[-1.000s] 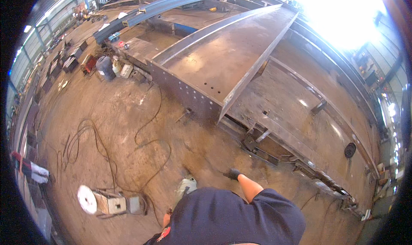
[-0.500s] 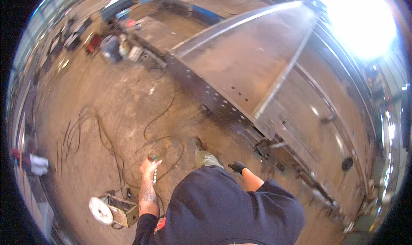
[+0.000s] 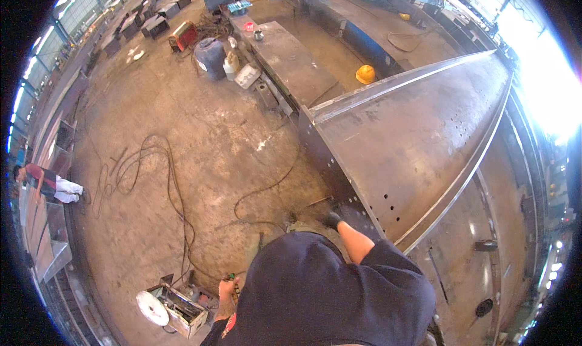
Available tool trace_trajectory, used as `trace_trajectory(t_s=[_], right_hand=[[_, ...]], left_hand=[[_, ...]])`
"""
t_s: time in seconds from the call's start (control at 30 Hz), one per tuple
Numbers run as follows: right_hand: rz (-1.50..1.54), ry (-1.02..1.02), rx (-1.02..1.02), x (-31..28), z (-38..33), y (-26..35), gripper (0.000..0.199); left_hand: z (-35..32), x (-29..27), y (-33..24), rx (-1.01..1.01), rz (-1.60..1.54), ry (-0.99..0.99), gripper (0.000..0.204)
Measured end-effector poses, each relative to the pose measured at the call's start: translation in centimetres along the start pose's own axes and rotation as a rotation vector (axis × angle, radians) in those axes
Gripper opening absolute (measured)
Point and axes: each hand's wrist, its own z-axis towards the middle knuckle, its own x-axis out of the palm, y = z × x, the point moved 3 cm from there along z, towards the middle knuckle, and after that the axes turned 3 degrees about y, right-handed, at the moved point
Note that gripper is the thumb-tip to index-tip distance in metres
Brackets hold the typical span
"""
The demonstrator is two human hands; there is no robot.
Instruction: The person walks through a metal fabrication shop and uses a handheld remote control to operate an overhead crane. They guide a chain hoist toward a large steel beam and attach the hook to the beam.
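Note:
My left hand (image 3: 227,290), bare, is low beside my torso, just right of an open box (image 3: 183,312) of tools. Its fingers are closed around a slim thing (image 3: 236,294) with a green end and a banded strip; its exact kind is too small to make out. My right hand (image 3: 330,219), in a dark glove, reaches forward beside the holed edge of a large steel beam (image 3: 424,146). Its fingers blend into the dark floor and beam side, so whether it touches the steel does not show.
A white reel (image 3: 152,308) leans on the tool box. Cables (image 3: 173,191) loop across the floor at left. A blue drum (image 3: 210,58) and jugs (image 3: 231,65) stand beyond. A yellow helmet (image 3: 365,74) sits past the beam. A person (image 3: 54,184) bends at far left.
My view has turned, so the beam and drum appear farther right. My left hand has drawn lower and closer to my body, still holding the slim thing. My right hand is nearer the beam.

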Motion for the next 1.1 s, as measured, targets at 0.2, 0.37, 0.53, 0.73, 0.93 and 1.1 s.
trace_trajectory(t_s=[0.2,0.37,0.53,0.73,0.93,1.1], right_hand=[[0.800,-0.125,0.359,-19.4,11.6,-10.3,0.049],[1.038,-0.212,0.264,-27.7,20.8,-13.3,0.050],[0.787,-0.395,0.204,-23.6,28.8,-15.5,0.052],[0.444,-0.336,0.324,-22.3,36.1,-23.5,0.068],[1.115,-0.083,0.616,-32.7,37.3,-33.0,0.068],[0.441,-0.858,0.617,-29.7,38.4,-36.1,0.063]], left_hand=[[7.2,1.4,-2.4,0.150,0.018,-0.104,0.035],[13.3,-1.1,-12.4,0.027,-0.023,0.004,0.038],[21.5,-5.1,-23.1,0.080,-0.002,0.093,0.041],[32.5,-16.9,-38.1,0.274,-0.101,0.174,0.045],[46.4,-29.0,-52.9,0.394,0.035,-0.040,0.053],[50.5,-29.1,-63.1,0.431,-0.001,0.008,0.046]])
